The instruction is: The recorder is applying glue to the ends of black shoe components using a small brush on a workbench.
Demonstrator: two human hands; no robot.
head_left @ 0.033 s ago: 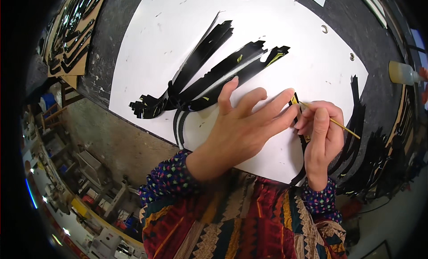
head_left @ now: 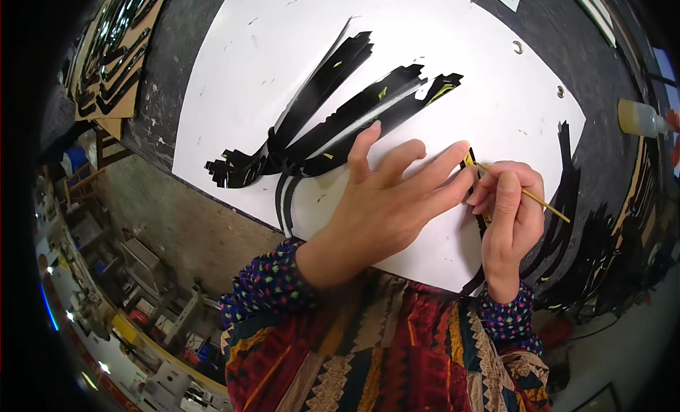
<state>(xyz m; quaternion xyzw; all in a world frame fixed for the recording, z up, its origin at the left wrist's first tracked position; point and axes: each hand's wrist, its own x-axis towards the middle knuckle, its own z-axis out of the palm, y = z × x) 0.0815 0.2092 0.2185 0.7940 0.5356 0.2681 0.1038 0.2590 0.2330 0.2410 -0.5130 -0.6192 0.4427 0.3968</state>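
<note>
Broadly, we go from the biggest surface down to the finest tool.

Worktop: we see a dark, scuffed worktop [head_left: 184,86] carrying everything, with more black cut pieces heaped along its right side [head_left: 602,249].

White sheet: we see a large white sheet [head_left: 283,58] spread over the worktop, seemingly as a clean backing so the black pieces stand out.

Strip bundle: a fan of long black strips [head_left: 340,114], some flecked with yellow, lies on the sheet above the hands; the strips meet at a knot on the left and splay out to the right, so each end stays reachable.

Left hand: our left hand [head_left: 389,199] lies flat with fingers spread, its grip released; the fingertips press on the sheet and on a narrow strip, apparently to keep it from shifting.

Right hand: our right hand [head_left: 506,206] has its grip pinched on a thin stick, thumb and forefinger close to the working end for control.

Narrow strip: a slim black strip [head_left: 482,224] runs down the sheet between the two hands, touching both.

Bottle: a small pale bottle [head_left: 637,118] lies near the far right edge, well apart from the hands.

Stick: the thin yellowish stick [head_left: 545,203] slants up-left, its tip meeting the narrow strip's top by the left fingertips.
</note>
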